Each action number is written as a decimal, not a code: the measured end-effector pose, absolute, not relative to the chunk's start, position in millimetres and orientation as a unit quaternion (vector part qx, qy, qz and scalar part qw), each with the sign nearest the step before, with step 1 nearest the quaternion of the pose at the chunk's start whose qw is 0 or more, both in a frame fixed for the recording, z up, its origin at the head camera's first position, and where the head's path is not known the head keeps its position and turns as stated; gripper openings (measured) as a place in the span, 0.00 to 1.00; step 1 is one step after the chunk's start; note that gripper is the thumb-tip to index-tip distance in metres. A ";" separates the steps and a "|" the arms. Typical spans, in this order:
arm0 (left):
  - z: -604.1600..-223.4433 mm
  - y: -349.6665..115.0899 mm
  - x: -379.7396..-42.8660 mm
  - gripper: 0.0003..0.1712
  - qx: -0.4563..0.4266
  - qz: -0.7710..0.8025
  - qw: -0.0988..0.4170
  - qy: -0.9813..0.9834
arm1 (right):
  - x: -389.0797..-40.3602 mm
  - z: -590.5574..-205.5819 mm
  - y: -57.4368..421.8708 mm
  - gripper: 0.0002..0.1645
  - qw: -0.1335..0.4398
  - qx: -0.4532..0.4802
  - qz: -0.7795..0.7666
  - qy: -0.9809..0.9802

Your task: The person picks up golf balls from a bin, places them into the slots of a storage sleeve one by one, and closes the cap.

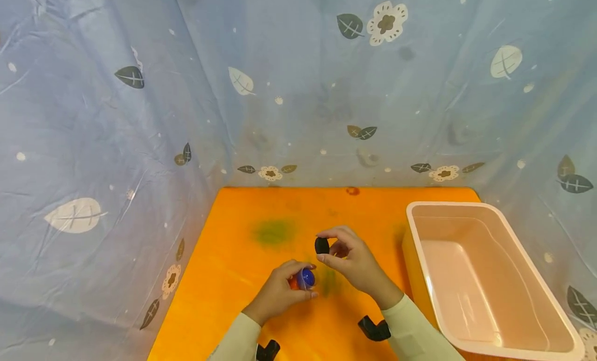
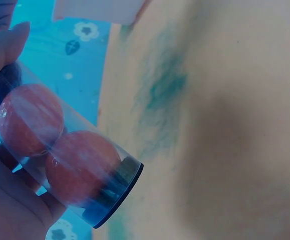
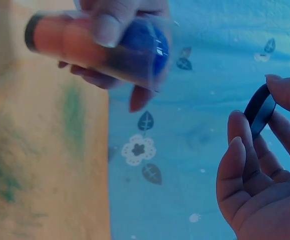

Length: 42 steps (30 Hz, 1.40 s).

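My left hand [image 1: 282, 291] grips a clear plastic tube [image 2: 84, 117] round its side. Inside it are two orange-red balls [image 2: 82, 167] and, by the open end, a blue ball [image 1: 308, 277]. A black cap [image 2: 119, 195] covers the tube's other end. My right hand [image 1: 352, 260] pinches a round black lid [image 1: 322, 245] between thumb and fingers, apart from the tube. In the right wrist view the lid [image 3: 260, 111] stands on edge in the fingertips, and the tube [image 3: 94, 50] tilts, slightly blurred.
A pale pink plastic tub [image 1: 459, 278] stands at the right on the orange table [image 1: 242, 236], which has green smudges. Blue patterned sheeting [image 1: 298, 91] hangs behind and along the sides. Black wrist-worn parts [image 1: 374, 329] show beside both sleeves.
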<state>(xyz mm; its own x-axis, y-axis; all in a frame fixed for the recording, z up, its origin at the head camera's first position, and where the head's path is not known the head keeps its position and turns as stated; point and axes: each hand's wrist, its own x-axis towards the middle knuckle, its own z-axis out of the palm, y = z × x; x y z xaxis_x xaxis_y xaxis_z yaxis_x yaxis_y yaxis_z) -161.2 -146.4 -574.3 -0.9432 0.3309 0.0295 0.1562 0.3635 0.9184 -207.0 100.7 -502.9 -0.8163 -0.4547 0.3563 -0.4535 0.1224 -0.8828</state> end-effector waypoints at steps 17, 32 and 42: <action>-566.1 -149.6 -163.4 0.31 0.175 0.537 0.054 0.824 | -191.6 -527.7 93.1 0.24 0.072 -0.345 -0.554 0.754; -569.2 -144.0 -163.9 0.28 0.191 0.513 0.062 0.834 | -183.6 -534.2 93.3 0.25 0.058 -0.343 -0.517 0.782; -568.4 -144.7 -166.3 0.29 0.200 0.489 0.067 0.846 | -182.7 -535.4 92.3 0.24 0.026 -0.357 -0.485 0.798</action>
